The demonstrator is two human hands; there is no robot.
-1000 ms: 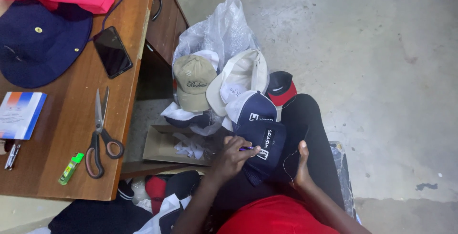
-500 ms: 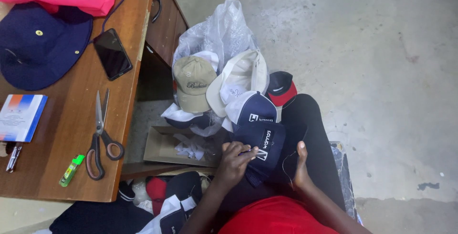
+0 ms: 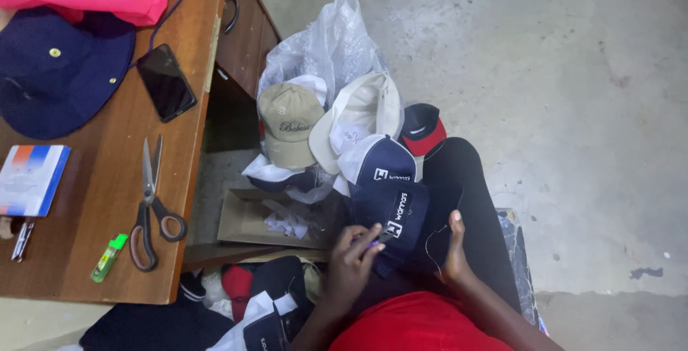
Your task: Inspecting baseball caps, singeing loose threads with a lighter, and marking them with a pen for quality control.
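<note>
Plainly navy cap point(image 3: 398, 218), white lettering, both hands gripping

A cap point(image 3: 393, 216) is lying on the person's lap between the left hand point(image 3: 352, 254) and right hand point(image 3: 454, 247). Beyond it, more caps point(image 3: 337, 132) are spilling from a plastic bag point(image 3: 326, 46) on the floor. Scissors point(image 3: 150, 208) are lying near the desk's point(image 3: 115, 179) right edge, with a phone point(image 3: 165, 82) behind them.

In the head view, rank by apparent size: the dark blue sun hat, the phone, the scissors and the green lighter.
1. dark blue sun hat
2. scissors
3. phone, close to the scissors, so that order is unsure
4. green lighter
</note>
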